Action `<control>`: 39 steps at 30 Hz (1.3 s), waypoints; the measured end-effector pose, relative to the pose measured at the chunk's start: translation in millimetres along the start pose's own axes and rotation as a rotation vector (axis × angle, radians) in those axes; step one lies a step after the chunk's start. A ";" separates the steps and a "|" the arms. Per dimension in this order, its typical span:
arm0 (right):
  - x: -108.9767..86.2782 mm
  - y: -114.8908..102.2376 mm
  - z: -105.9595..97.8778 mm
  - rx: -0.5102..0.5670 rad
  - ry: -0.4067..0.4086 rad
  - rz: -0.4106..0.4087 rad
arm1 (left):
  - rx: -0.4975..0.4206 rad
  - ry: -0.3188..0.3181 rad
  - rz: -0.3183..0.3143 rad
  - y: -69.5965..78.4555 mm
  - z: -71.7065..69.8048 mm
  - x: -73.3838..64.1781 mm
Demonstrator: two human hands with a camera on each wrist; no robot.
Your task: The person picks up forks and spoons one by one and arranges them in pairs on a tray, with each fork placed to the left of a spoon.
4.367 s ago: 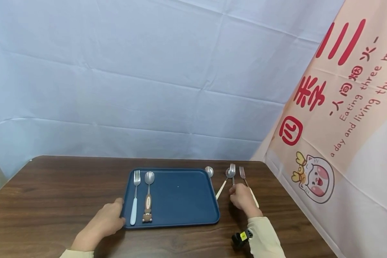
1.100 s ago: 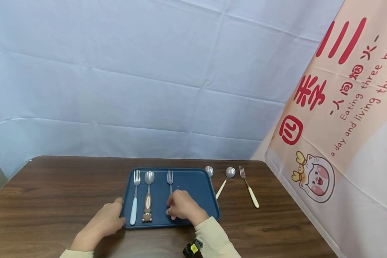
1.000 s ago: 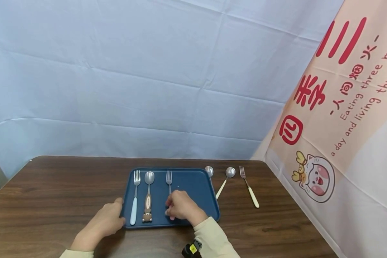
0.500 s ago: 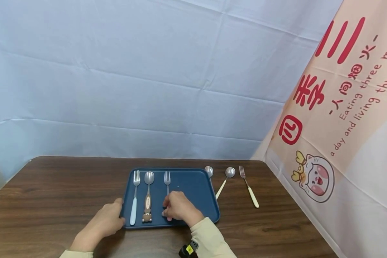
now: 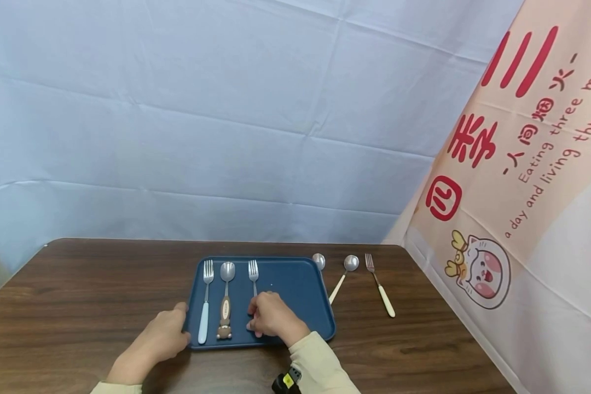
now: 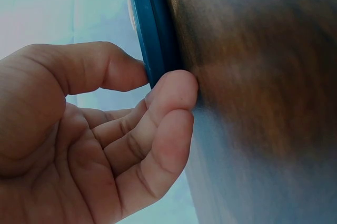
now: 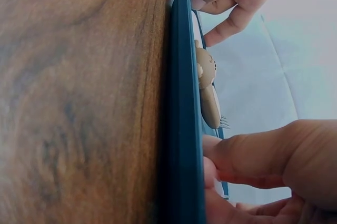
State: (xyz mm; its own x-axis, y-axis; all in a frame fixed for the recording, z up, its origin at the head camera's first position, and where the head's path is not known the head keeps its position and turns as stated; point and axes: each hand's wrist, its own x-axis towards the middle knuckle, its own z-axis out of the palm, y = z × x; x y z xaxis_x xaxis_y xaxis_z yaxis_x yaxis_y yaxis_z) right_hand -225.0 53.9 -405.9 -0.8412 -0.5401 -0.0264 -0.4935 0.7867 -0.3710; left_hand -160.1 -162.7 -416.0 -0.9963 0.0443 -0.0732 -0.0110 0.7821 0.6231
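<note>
A dark blue tray [image 5: 295,295] lies on the table, its near left corner pinched by my left hand [image 5: 160,336]. In the left wrist view the thumb presses the tray's rim [image 6: 147,29] from above, with curled fingertips at its lower edge. My right hand [image 5: 276,317] is over the tray, pinching a fork [image 5: 253,269] whose tines point away; the fingers hide its handle. To its left lie a spoon [image 5: 225,314] with a brown bear handle and a fork [image 5: 204,323] with a pale blue handle, roughly parallel. The bear handle [image 7: 206,71] shows beyond the rim in the right wrist view.
Right of the tray lie a cream-handled spoon [image 5: 345,278], a cream-handled fork [image 5: 381,290] and another spoon [image 5: 319,261], partly hidden by the tray's edge. A pale cloth [image 5: 226,137] hangs behind the brown wooden table [image 5: 103,284]; a printed cloth [image 5: 477,219] hangs at right.
My right hand has carried the fork from the cutlery at the right onto the tray, then shifted it slightly left in the last second. My left hand stays at the tray's corner.
</note>
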 end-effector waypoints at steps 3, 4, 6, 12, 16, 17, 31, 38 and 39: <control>0.0 -0.1 0.4 -0.010 0.003 0.000 | 0.002 0.003 0.002 0.3 0.1 -0.3; -0.1 -0.2 0.5 -0.012 0.003 0.001 | 0.002 0.004 0.001 0.4 0.2 -0.3; -0.2 -0.3 0.7 -0.015 0.006 0.003 | 0.001 0.003 0.000 0.9 0.2 -0.4; -1.0 -1.4 0.4 -0.011 0.011 0.014 | 0.004 -0.003 -0.005 1.5 -0.5 -0.7; -0.7 -1.5 0.8 -0.013 0.016 0.015 | 0.003 -0.010 -0.009 1.4 -0.7 -0.4; -0.7 -1.5 0.9 -0.013 0.017 0.016 | 0.004 -0.011 -0.010 1.4 -0.6 -0.2; 0.1 -1.9 1.7 -0.001 0.023 0.036 | 0.003 -0.009 -0.004 -0.3 0.0 0.6; 0.3 0.6 2.6 0.064 0.014 0.038 | 0.000 -0.016 -0.013 -0.2 -0.3 0.5; 0.5 1.3 2.9 0.076 0.013 0.036 | 0.002 -0.016 -0.014 -0.1 -0.2 0.5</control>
State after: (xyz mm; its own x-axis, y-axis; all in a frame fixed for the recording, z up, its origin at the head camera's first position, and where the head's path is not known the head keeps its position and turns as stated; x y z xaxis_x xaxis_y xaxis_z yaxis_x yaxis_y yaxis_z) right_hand -225.3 53.8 -409.0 -0.8611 -0.5077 -0.0287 -0.4453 0.7802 -0.4393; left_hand -160.7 -162.9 -415.9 -0.9946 0.0429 -0.0945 -0.0251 0.7840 0.6202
